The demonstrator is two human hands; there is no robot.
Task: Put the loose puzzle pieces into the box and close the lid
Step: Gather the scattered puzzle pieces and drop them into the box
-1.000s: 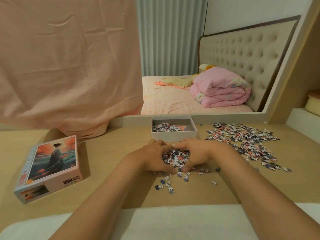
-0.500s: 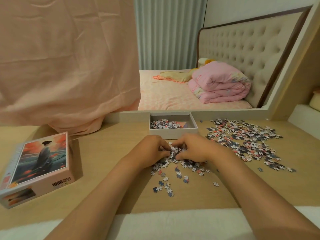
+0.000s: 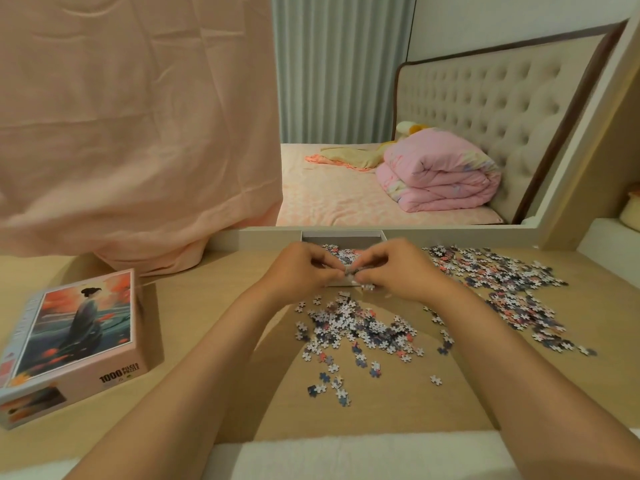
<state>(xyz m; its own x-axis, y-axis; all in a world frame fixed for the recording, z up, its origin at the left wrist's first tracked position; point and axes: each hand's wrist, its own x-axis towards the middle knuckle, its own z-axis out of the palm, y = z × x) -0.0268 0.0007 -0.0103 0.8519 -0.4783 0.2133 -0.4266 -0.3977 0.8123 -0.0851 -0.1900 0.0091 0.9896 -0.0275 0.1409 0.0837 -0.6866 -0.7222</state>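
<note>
Two bare hands meet above the near edge of the shallow white cardboard box [image 3: 343, 234], which sits open at the far middle of the pale wooden table [image 3: 214, 306], against the base of a mirror frame. The left hand [image 3: 298, 271] and right hand [image 3: 398, 270] are each curled inward, and between them their grip is pinched on a small clump of puzzle pieces [image 3: 353, 271]; they hide most of the box, though some pieces show inside it. Loose jigsaw pieces lie in two spreads: one heap just near of the hands [image 3: 356, 332], trailing to scattered singles, and a wider scatter at far right [image 3: 502, 289]. One pink box lid printed with a robed figure and "1000" [image 3: 72, 337] rests at near left, well apart from the box. Behind it hangs a peach fabric drape [image 3: 138, 133]. One folded pink quilt [image 3: 440, 178] lies on the bed beyond.
</note>
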